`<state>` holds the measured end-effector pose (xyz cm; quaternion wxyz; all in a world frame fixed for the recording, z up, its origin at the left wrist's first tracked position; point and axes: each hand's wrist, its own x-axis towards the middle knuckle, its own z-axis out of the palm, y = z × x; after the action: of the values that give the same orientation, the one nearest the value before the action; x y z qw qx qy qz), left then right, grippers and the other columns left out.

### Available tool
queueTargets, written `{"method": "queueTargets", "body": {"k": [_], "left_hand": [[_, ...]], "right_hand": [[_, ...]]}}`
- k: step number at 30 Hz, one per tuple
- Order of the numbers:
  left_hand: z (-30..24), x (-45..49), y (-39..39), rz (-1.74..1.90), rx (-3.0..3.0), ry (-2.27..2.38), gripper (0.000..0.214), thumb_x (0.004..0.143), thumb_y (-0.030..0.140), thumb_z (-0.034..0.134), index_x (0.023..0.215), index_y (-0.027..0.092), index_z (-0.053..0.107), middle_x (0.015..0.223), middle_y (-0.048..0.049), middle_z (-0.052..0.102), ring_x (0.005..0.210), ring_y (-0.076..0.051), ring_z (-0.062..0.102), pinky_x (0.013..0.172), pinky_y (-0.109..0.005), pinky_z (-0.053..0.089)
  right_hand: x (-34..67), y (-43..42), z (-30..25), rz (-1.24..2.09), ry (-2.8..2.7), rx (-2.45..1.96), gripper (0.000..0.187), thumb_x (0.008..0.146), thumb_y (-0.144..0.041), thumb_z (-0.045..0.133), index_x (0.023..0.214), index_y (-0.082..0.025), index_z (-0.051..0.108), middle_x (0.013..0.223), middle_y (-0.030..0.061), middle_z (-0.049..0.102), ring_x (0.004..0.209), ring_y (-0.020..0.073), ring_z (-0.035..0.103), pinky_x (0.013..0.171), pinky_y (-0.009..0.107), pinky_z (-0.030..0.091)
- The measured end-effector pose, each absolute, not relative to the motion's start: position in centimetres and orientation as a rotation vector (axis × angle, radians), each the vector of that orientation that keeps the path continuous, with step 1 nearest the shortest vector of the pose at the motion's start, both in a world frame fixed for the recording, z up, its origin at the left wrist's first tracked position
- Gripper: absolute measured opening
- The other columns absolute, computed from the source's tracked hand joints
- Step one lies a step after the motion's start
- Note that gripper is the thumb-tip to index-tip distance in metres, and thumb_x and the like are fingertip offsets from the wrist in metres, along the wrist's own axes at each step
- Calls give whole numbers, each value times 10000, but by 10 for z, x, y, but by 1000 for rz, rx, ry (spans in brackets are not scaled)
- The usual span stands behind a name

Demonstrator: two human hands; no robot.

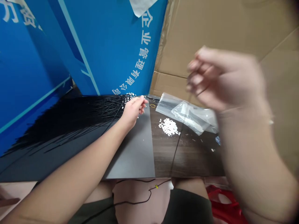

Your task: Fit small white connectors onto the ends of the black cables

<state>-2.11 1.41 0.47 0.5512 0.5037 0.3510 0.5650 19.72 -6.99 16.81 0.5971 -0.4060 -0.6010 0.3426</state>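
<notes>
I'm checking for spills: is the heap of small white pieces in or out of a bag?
Out. The heap lies loose on the brown tabletop, beside the clear bags.

Blue lettered panels and brown cardboard behind a dark table

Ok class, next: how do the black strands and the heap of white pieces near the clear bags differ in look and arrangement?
1. The black strands are long and thin; the white pieces are short and small.
2. The strands are dark, the pieces bright.
3. The strands spread widely across the picture's left; the pieces form a compact heap.
Shared: both are made of many separate items.
</notes>
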Motion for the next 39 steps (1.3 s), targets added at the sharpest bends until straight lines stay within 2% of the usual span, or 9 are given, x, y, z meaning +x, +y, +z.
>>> {"method": "queueTargets", "body": {"k": [1, 4, 6, 9, 16, 23, 28, 34, 39], "left_hand": [[6, -19, 9, 1203, 1192, 755, 415, 966, 560, 684, 858, 161, 722, 763, -26, 644, 606, -108, 561, 594, -260, 423], [3, -11, -6, 939, 1260, 659, 531, 929, 682, 694, 941, 153, 729, 872, -74, 738, 718, -148, 692, 671, -283, 496], [-3, -6, -12, 886, 1353, 651, 509, 894, 651, 762, 984, 152, 727, 930, -82, 766, 777, -159, 725, 700, -287, 509], [-12, -1, -16, 875, 1456, 672, 398, 867, 528, 824, 951, 152, 723, 910, -60, 767, 746, -139, 705, 694, -283, 507], [-13, 0, -15, 920, 1465, 792, 245, 869, 388, 767, 815, 166, 680, 758, -11, 706, 630, -107, 623, 644, -272, 493], [-10, 2, -17, 896, 1632, 847, 238, 878, 384, 733, 791, 171, 670, 751, -4, 689, 619, -110, 610, 633, -275, 493], [-7, 3, -19, 907, 1603, 825, 230, 873, 377, 747, 796, 173, 674, 763, -6, 693, 623, -107, 601, 638, -273, 480], [-8, 1, -20, 838, 1384, 626, 258, 837, 392, 827, 805, 170, 698, 797, -15, 696, 681, -104, 596, 687, -277, 486], [-4, -2, -23, 785, 1278, 530, 302, 793, 403, 900, 799, 178, 698, 823, -22, 704, 711, -110, 615, 699, -280, 496]], "right_hand": [[188, -61, 144, 929, -1322, -970, 248, 890, -366, 810, 767, -200, 674, 804, 30, 695, 585, 91, 520, 489, 264, 414], [172, -35, 70, 975, -1281, -989, 328, 775, -446, 921, 781, -195, 709, 778, 0, 686, 634, 91, 517, 549, 249, 415], [170, -24, 31, 1049, -1205, -1038, 368, 756, -502, 918, 773, -192, 720, 769, -4, 663, 637, 93, 487, 568, 260, 406], [171, -22, 0, 1128, -1114, -1013, 394, 725, -523, 933, 827, -201, 731, 829, 4, 677, 654, 113, 517, 581, 284, 441], [169, -31, -5, 1213, -1103, -916, 390, 722, -496, 953, 891, -211, 748, 839, 7, 709, 698, 137, 573, 649, 311, 520], [173, -32, -1, 1176, -1135, -957, 364, 672, -446, 992, 815, -194, 771, 763, -11, 695, 665, 111, 547, 676, 300, 480], [176, -31, -3, 1218, -1140, -946, 294, 731, -439, 946, 799, -204, 782, 733, -7, 691, 663, 123, 551, 654, 306, 448], [187, -26, -6, 1525, -1176, -830, 347, 801, -497, 903, 968, -204, 821, 766, 12, 707, 685, 158, 621, 665, 323, 476], [188, -29, -3, 1723, -1204, -596, 291, 848, -475, 887, 919, -224, 758, 774, -17, 681, 652, 170, 660, 683, 357, 553]]}}
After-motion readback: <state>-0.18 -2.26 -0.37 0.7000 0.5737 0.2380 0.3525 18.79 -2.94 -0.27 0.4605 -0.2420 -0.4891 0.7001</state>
